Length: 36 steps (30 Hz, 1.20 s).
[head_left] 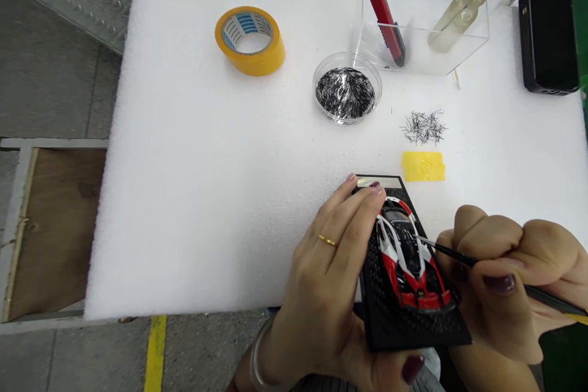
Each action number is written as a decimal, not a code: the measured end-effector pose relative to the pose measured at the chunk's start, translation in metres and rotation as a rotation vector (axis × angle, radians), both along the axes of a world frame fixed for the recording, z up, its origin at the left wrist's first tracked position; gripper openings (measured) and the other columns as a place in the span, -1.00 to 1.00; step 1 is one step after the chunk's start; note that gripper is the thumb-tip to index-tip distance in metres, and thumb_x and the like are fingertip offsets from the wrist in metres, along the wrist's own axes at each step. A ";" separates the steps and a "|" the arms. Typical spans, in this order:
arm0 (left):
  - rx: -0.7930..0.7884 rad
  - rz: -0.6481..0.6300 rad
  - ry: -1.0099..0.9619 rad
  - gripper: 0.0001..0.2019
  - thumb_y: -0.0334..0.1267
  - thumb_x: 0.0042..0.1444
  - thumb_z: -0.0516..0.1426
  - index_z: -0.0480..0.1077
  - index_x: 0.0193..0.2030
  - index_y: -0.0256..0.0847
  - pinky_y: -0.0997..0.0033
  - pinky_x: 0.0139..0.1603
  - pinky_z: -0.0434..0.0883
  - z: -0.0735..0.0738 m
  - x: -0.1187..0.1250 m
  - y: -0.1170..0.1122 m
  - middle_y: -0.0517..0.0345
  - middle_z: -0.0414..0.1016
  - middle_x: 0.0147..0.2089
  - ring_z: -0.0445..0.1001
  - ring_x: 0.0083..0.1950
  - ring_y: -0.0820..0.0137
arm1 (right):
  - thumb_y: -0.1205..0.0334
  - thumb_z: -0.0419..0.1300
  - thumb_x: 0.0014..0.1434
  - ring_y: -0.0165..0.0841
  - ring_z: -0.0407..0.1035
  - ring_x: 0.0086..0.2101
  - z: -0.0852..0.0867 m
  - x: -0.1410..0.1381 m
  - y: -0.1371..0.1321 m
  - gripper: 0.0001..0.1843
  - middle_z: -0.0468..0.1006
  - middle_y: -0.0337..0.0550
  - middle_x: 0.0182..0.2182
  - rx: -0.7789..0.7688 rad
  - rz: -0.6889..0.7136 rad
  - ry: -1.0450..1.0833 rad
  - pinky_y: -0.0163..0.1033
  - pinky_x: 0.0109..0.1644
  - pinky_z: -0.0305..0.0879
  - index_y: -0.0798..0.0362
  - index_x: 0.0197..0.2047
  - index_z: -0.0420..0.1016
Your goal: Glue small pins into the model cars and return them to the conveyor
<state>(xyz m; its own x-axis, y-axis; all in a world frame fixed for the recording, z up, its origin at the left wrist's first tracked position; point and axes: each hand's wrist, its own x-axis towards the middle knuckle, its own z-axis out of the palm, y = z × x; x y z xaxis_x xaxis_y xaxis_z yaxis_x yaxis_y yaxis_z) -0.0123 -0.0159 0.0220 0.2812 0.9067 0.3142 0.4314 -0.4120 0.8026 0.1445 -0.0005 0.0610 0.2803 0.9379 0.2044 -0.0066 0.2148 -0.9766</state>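
A small red, white and black model car (410, 257) sits on a black textured base (399, 318) at the near edge of the white foam sheet (206, 165). My left hand (328, 275) wraps round the base, fingers curled over the car's left side, thumb under the near end. My right hand (498, 275) is closed in a pinch on a thin black tool (459, 255) whose tip touches the car's roof area.
A roll of yellow tape (250, 40), a clear dish of thin black pins (346, 93), a loose pile of pins (423, 127) and a yellow tape piece (423, 166) lie on the foam. A clear box (422, 18), red-handled tool (381, 6) and black device (549, 40) stand behind.
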 end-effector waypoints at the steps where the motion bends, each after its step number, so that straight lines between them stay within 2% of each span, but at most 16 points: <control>1: 0.003 0.004 0.002 -0.40 -0.02 0.42 -0.01 0.15 0.47 -0.34 0.03 0.50 0.28 0.000 0.001 0.000 -0.10 0.34 0.43 0.19 0.52 0.10 | 0.30 0.41 0.17 -0.53 0.04 -0.65 0.000 0.000 -0.001 -0.52 0.14 -0.41 -0.66 0.003 0.004 -0.020 -0.36 -0.71 0.02 0.02 -0.49 0.13; 5: 0.003 0.020 0.025 -0.36 0.04 0.41 0.01 0.15 0.46 -0.37 0.08 0.51 0.26 0.002 0.002 -0.001 -0.12 0.34 0.43 0.18 0.53 0.12 | 0.27 0.36 0.25 -0.50 0.02 -0.62 -0.003 0.000 -0.006 -0.55 0.12 -0.40 -0.62 0.017 0.008 -0.085 -0.33 -0.69 0.01 0.00 -0.44 0.11; 9: 0.006 0.014 0.020 -0.30 0.13 0.38 0.02 0.14 0.47 -0.35 0.01 0.49 0.30 0.002 0.002 0.001 -0.14 0.34 0.43 0.20 0.52 0.06 | 0.30 0.34 0.26 -0.50 0.00 -0.62 -0.007 0.003 -0.007 -0.60 0.14 -0.40 -0.61 0.044 0.013 -0.088 -0.32 -0.68 0.00 0.00 -0.42 0.16; 12: 0.000 0.022 0.017 -0.33 0.09 0.39 0.02 0.14 0.47 -0.31 0.00 0.49 0.30 0.002 0.002 0.002 -0.12 0.35 0.42 0.20 0.52 0.06 | 0.31 0.33 0.26 -0.47 0.01 -0.62 -0.008 0.007 -0.006 -0.65 0.16 -0.38 -0.62 0.049 0.038 -0.103 -0.30 -0.69 0.02 -0.02 -0.40 0.20; 15: 0.011 0.017 0.013 -0.34 0.06 0.39 0.04 0.17 0.44 -0.38 0.13 0.52 0.25 0.002 0.002 0.002 -0.15 0.36 0.41 0.19 0.53 0.12 | 0.32 0.31 0.27 -0.46 -0.01 -0.63 -0.007 0.009 -0.005 -0.64 0.14 -0.39 -0.63 0.049 0.083 -0.145 -0.29 -0.70 0.02 -0.03 -0.41 0.17; 19: 0.018 0.002 0.024 -0.33 0.07 0.40 0.00 0.18 0.42 -0.48 0.24 0.55 0.16 0.002 0.001 0.000 -0.18 0.33 0.42 0.14 0.54 0.18 | 0.31 0.32 0.26 -0.47 0.00 -0.64 -0.006 0.007 -0.004 -0.61 0.14 -0.39 -0.63 0.052 0.044 -0.129 -0.31 -0.70 -0.01 -0.02 -0.43 0.15; 24: 0.009 0.011 0.035 -0.37 0.03 0.41 0.01 0.17 0.43 -0.42 0.18 0.53 0.21 0.002 0.001 0.000 -0.14 0.35 0.42 0.16 0.54 0.16 | 0.36 0.30 0.25 -0.48 0.07 -0.62 -0.008 0.007 -0.005 -0.66 0.23 -0.37 -0.61 0.040 0.063 -0.079 -0.30 -0.67 0.04 0.00 -0.42 0.20; 29: 0.005 0.014 0.011 -0.32 0.10 0.38 0.03 0.16 0.46 -0.33 0.01 0.49 0.30 0.002 0.002 0.000 -0.13 0.36 0.42 0.20 0.52 0.06 | 0.32 0.34 0.24 -0.48 0.02 -0.63 -0.005 0.003 -0.005 -0.64 0.17 -0.39 -0.63 0.048 0.035 -0.104 -0.29 -0.68 -0.01 -0.01 -0.43 0.21; 32: -0.004 0.022 0.018 -0.34 0.08 0.39 0.03 0.17 0.46 -0.33 0.04 0.50 0.29 0.001 0.001 0.000 -0.12 0.36 0.42 0.20 0.52 0.07 | 0.30 0.35 0.24 -0.48 0.03 -0.61 -0.006 0.002 -0.006 -0.63 0.17 -0.38 -0.62 0.040 0.016 -0.093 -0.29 -0.67 -0.01 0.00 -0.43 0.21; 36: 0.006 0.004 0.012 -0.36 0.04 0.41 -0.01 0.17 0.45 -0.39 0.11 0.53 0.24 0.001 0.000 0.001 -0.13 0.34 0.43 0.18 0.53 0.11 | 0.35 0.31 0.28 -0.46 0.07 -0.60 -0.008 0.007 -0.009 -0.67 0.23 -0.36 -0.60 0.042 0.068 -0.100 -0.29 -0.66 0.03 -0.01 -0.39 0.22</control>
